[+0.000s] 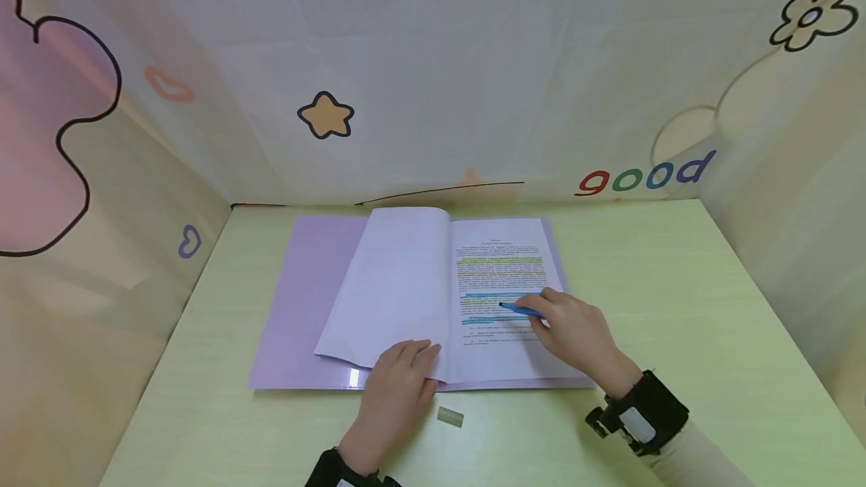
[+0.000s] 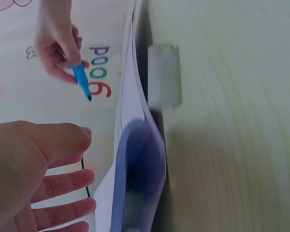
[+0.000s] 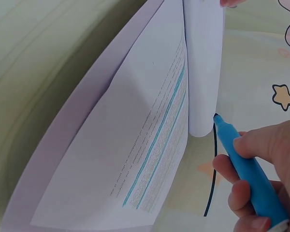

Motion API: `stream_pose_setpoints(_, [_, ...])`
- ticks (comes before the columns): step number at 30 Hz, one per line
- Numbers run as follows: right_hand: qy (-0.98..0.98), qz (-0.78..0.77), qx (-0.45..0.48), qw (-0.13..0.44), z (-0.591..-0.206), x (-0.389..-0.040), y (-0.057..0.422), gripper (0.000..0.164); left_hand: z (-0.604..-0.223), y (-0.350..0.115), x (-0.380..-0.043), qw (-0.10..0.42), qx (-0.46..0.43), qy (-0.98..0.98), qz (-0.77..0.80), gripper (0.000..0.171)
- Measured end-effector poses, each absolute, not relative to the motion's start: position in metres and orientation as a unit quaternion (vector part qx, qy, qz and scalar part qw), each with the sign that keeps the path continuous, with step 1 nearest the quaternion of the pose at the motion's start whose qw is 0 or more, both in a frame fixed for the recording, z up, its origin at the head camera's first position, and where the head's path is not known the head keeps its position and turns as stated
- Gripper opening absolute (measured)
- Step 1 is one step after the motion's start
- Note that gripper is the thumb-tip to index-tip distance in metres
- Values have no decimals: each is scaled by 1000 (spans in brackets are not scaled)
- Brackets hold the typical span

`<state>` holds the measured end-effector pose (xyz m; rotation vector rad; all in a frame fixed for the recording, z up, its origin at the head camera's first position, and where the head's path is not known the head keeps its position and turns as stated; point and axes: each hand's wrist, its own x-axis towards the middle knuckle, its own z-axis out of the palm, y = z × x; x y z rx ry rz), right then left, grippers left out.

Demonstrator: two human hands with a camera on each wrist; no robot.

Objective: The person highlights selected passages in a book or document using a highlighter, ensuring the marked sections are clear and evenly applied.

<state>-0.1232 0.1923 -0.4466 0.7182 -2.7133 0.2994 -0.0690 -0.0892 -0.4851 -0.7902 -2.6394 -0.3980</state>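
My right hand (image 1: 575, 329) holds a blue highlighter (image 3: 253, 176) between thumb and fingers. Its dark tip points left, above the printed page (image 1: 501, 355). On that page, lines of text are marked in yellow, orange and blue. The left hand (image 1: 399, 385) lies at the lower edge of the turned-over white sheets (image 1: 392, 284), near the fold, fingers extended. In the left wrist view the thumb and fingers stand apart, beside the curled sheet edge. Beneath the papers lies an open purple folder (image 1: 287, 329).
A small grey-green block (image 1: 450, 417) sits on the pale green table (image 1: 676, 307), just in front of the folder and right of the left hand. Printed cloth walls (image 1: 433, 96) close off the back and both sides. Both wrists wear black camera bands (image 1: 652, 412).
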Motion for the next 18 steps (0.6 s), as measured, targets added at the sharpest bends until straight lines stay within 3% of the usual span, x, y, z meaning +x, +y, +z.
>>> stream_pose_setpoints(12, [-949, 107, 243, 171, -444, -119, 198, 21, -490, -174, -76, 312, -156, -915, -203, 40])
stream_pose_setpoints(18, [-949, 105, 239, 174, -444, -118, 199, 20, -495, -214, -71, 315, -81, -922, -210, 33])
